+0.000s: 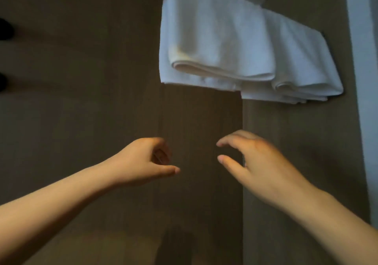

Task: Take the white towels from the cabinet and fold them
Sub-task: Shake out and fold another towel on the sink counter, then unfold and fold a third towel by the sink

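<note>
Folded white towels (221, 45) lie stacked on a high shelf of the cabinet, their front folds hanging over its edge at the upper centre and right. A second folded stack (302, 74) sits beside them to the right. My left hand (147, 160) is raised below the towels with fingers loosely curled and nothing in it. My right hand (257, 162) is raised alongside it, fingers spread and relaxed, also holding nothing. Both hands are well below the towels and apart from them.
Brown wood-grain cabinet panels (81, 101) fill the view behind my hands. A pale wall or door frame (364, 80) runs down the right edge. Dark shapes show at the far left edge.
</note>
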Available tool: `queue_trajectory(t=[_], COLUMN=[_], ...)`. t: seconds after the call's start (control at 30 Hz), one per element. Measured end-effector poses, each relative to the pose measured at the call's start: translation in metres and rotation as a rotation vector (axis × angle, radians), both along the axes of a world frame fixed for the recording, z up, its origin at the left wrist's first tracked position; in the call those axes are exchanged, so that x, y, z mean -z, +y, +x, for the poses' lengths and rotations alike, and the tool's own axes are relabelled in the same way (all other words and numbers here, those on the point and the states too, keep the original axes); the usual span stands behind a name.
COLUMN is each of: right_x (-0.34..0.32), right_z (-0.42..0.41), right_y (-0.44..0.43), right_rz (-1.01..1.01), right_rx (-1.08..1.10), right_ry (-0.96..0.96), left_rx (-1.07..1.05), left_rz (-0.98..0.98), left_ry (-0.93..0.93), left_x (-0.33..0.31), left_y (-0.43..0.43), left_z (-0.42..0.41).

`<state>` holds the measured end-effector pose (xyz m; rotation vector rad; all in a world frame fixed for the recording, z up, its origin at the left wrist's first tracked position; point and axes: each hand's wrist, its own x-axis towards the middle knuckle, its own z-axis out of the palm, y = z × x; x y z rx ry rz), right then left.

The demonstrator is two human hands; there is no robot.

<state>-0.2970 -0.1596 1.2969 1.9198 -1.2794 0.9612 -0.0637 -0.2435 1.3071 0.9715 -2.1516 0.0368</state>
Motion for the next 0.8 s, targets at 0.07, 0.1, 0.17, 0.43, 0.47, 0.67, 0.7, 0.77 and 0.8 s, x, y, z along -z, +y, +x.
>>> queue_trajectory(t=[0.07,0.1,0.17,0.43,0.47,0.67,0.7,0.77,0.8], right_x=[0.027,0.039,0.063,0.188,0.206,0.292,0.303,0.320,0.328], right_z=[-0.003,-0.004,-0.005,-0.008,-0.006,0.017,0.024,0.040,0.049], right_y=[-0.009,-0.013,-0.021,-0.048,-0.050,-0.060,-0.060,-0.058,-0.057], right_rz=[0.076,0.109,0.177,0.488,0.539,0.779,0.814,0.873,0.896], right_rx=[0.014,0.023,0.040,0.006,-0.004,-0.097,-0.119,-0.174,-0.202], right_ry=[-0.008,-0.013,-0.014,-0.005,-0.003,0.097,0.121,0.148,0.150], left_rx=[-0.025,-0.035,-0.061,-0.145,-0.162,-0.311,-0.338,-0.388,-0.413], left_rz=[0.033,0.045,0.068,0.239,0.272,0.470,0.500,0.554,0.581], left_ry=[-0.061,-0.076,-0.095,-0.142,-0.154,-0.232,-0.235,-0.231,-0.224], left_x=[0.032,0.048,0.080,0.212,0.231,0.326,0.338,0.359,0.368], left_y=[-0.004,-0.006,-0.008,-0.006,-0.003,0.025,0.032,0.048,0.056], left_z=[-0.001,-0.001,0.000,0.007,0.008,0.025,0.029,0.041,0.047])
